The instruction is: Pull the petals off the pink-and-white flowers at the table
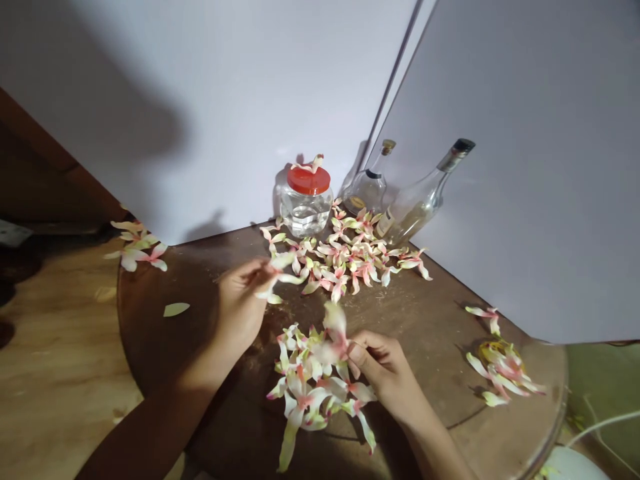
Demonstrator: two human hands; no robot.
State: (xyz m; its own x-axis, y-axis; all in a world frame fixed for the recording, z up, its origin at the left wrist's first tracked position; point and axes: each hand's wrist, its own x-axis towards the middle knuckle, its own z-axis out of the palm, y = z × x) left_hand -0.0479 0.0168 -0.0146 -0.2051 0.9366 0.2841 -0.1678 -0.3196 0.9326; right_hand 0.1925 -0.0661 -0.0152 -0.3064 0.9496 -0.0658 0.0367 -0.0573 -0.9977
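Observation:
My left hand (245, 297) pinches a white and pink flower (280, 277) above the middle of the brown table (400, 327). Between thumb and fingertips, my right hand (377, 363) holds another pale flower (336, 333), slightly blurred, over the near heap. That heap of pink, white and green flowers (305, 397) lies close to me, between my forearms. Farther back, a wider pile of similar flowers (345, 260) spreads in front of a clear jar (306, 213) with a red lid (309, 180). One more flower (313, 163) rests on that lid.
Two glass bottles, a stoppered one (367, 183) and a taller tilted-looking one (417, 203), stand by the wall corner. Flowers (137, 247) sit at the table's left edge. More flowers (505, 370) lie at the right around something yellow. A single petal (176, 309) lies at left.

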